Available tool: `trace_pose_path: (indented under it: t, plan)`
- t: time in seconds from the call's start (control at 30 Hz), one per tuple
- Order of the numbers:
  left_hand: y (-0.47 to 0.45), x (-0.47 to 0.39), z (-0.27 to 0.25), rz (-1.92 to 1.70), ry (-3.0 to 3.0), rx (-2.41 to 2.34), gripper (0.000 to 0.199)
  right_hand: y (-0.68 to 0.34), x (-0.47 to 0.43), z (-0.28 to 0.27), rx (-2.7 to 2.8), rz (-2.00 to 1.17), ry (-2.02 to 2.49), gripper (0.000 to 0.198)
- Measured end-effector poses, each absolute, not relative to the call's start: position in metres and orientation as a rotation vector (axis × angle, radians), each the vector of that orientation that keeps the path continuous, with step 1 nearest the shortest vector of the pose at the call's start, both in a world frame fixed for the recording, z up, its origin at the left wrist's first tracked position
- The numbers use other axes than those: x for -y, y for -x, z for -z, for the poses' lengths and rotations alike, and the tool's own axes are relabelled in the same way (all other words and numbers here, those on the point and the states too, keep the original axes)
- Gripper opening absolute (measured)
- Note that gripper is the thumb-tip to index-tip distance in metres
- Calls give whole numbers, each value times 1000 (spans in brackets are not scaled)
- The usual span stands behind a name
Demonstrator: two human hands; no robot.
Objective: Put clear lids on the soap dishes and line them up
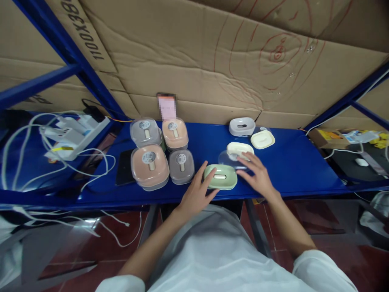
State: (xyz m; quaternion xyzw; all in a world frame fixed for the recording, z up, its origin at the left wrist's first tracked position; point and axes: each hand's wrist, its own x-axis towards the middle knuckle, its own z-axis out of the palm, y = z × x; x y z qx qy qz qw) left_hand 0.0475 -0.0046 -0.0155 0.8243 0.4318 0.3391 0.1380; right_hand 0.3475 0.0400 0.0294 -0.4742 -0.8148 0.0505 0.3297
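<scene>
A pale green oval soap-dish-like container (229, 183) with a slotted middle lies near the table's front edge. My left hand (197, 194) is at its left end with fingers spread, the fingertips at or over its rim; firm contact is hard to tell. My right hand (258, 175) is open to the right of it, its fingers over a clear plastic cover (224, 159) and beside a cream oval piece (238, 148). That hand partly hides the cover. Neither hand grips anything that I can see.
Left stand pink and grey lidded boxes (149, 166) with round labels. A light grey oval container (242, 126) and a cream tray (262, 139) are at the back right. A phone (167, 107) leans on the cardboard. Power strips (74, 136) with white cables fill the far left.
</scene>
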Motion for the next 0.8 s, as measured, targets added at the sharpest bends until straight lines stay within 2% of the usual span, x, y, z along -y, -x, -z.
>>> trace_pose_path:
  t: [0.17, 0.4, 0.63, 0.8]
  plan:
    - [-47, 2, 19, -939, -2239, -1255, 93, -315, 3, -4, 2343, -231, 1080, 68]
    - [-46, 0, 22, -961, -2199, -1192, 86, -318, 3, -6, 2507, 15, 1054, 68]
    - [-44, -3, 22, -1019, -2141, -1139, 87, -319, -2, -7, 2463, -100, 1049, 62]
    - [-45, -2, 19, -1001, -2154, -1158, 80, -323, -3, -3, 2454, -167, 1055, 66]
